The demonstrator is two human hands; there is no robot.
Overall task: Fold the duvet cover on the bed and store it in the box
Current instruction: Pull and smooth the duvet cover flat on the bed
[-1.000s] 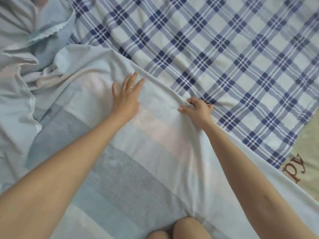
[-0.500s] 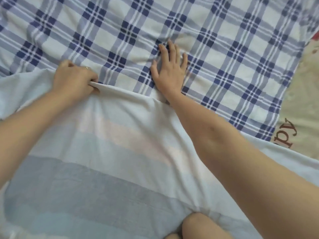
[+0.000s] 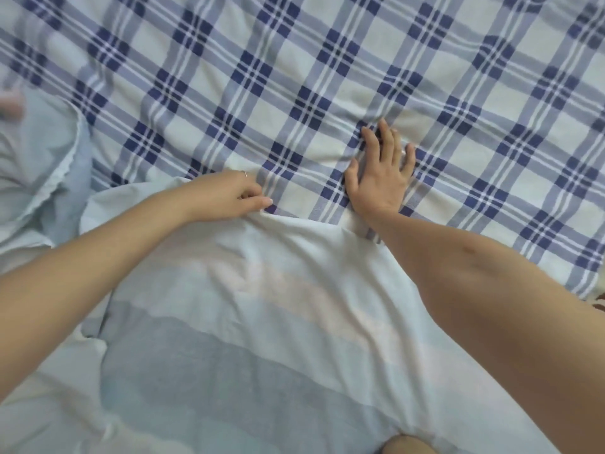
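Bedding under inspection: a checked sheet [image 3: 327, 77] covers the bed across the far half of the view. It is woven cloth, white ground with dark and pale blue bars crossing in a plaid, lying mostly flat.

The duvet cover [image 3: 262, 306] lies on top of the sheet on the near side of the bed, in front of the person. It is thin, soft cloth, white at its far edge, then banded in faint pink, pale blue and grey. The bands run across the view, dropping slightly to the right. The far edge runs the same way and faces the far side of the bed. The cloth runs out of view on the near side, so its long axis cannot be judged. Shallow creases fan out from the gripped point.

Ruffled pale blue fabric [image 3: 49, 165] with a scalloped trim lies bunched at the left side of the bed. Whether it belongs to the duvet cover cannot be told.

The right hand [image 3: 379, 178] is released, palm down with fingers spread, pressing on the checked sheet just beyond the cover's far edge. The sheet puckers at its fingertips.

The left hand [image 3: 226, 196] is curled, thumb and fingers pinching the cover's far edge. It wears a thin ring [image 3: 245, 173].
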